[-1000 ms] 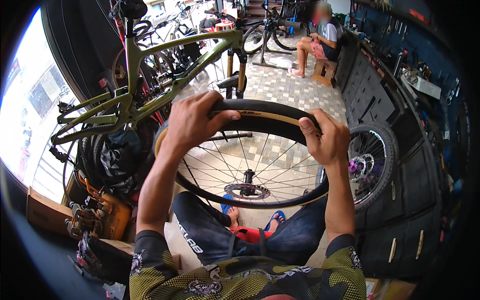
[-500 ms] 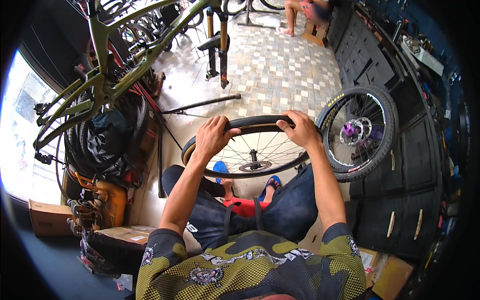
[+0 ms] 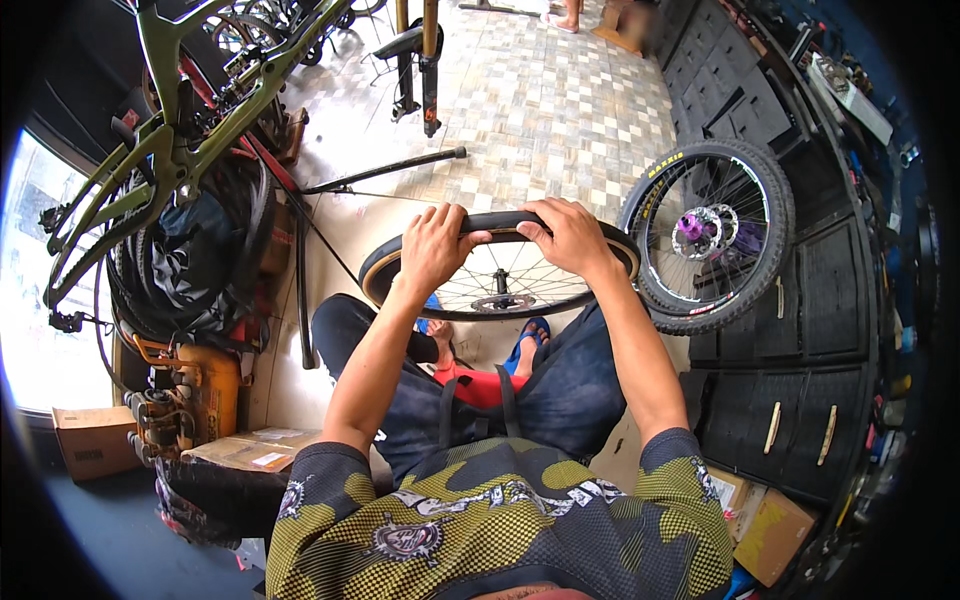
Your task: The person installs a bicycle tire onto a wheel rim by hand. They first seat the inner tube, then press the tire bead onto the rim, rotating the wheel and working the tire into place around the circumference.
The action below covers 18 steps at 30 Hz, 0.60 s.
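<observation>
Both hands are on a bicycle wheel with a black, tan-sided tyre, held out between my bent knees. My left hand curls over the upper left of the tyre, its thumb along the top. My right hand grips the upper right, thumb pointing inward. Between them the upper stretch of tyre shows. Below, the spokes, black hub and disc rotor show above my sandalled feet.
A green frame with hanging fork stands left, above spare tyres and an orange compressor. A knobby wheel leans on dark drawers at right. Cardboard boxes lie low; another person's leg shows at top.
My hands and the wheel have moved away from me and look smaller. The view has tipped down, so the seated person has mostly left the top edge. Both grips remain on the tyre.
</observation>
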Motion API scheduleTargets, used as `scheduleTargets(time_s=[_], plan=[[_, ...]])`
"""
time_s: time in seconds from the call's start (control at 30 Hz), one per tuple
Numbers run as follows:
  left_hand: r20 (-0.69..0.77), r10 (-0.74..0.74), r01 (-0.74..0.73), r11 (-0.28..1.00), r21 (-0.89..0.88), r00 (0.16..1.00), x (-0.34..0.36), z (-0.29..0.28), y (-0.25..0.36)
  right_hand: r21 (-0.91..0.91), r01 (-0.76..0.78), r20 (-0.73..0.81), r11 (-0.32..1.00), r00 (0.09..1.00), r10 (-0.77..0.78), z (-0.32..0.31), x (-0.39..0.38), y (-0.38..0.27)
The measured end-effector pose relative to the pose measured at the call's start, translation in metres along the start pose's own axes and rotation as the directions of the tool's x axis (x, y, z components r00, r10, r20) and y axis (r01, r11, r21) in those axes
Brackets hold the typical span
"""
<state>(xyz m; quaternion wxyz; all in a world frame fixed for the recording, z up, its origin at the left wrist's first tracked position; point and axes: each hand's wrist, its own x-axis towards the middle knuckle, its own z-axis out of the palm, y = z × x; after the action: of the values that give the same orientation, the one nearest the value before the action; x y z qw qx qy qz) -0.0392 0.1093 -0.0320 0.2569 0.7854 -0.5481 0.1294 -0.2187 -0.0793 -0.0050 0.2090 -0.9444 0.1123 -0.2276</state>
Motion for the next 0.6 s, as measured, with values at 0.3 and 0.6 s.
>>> scheduleTargets(time_s=[0.3,0.6], plan=[[-0.04,-0.012,0.008,0.996,-0.085,0.999,-0.008,-0.009,0.013,0.202,0.024,0.039,0.979,0.999,-0.032,-0.007,0.003,-0.005],[0.007,0.067,-0.067,0.998,-0.011,0.998,0.008,0.0,0.021,0.126,-0.019,0.101,0.992,0.995,0.006,-0.013,-0.006,0.003]])
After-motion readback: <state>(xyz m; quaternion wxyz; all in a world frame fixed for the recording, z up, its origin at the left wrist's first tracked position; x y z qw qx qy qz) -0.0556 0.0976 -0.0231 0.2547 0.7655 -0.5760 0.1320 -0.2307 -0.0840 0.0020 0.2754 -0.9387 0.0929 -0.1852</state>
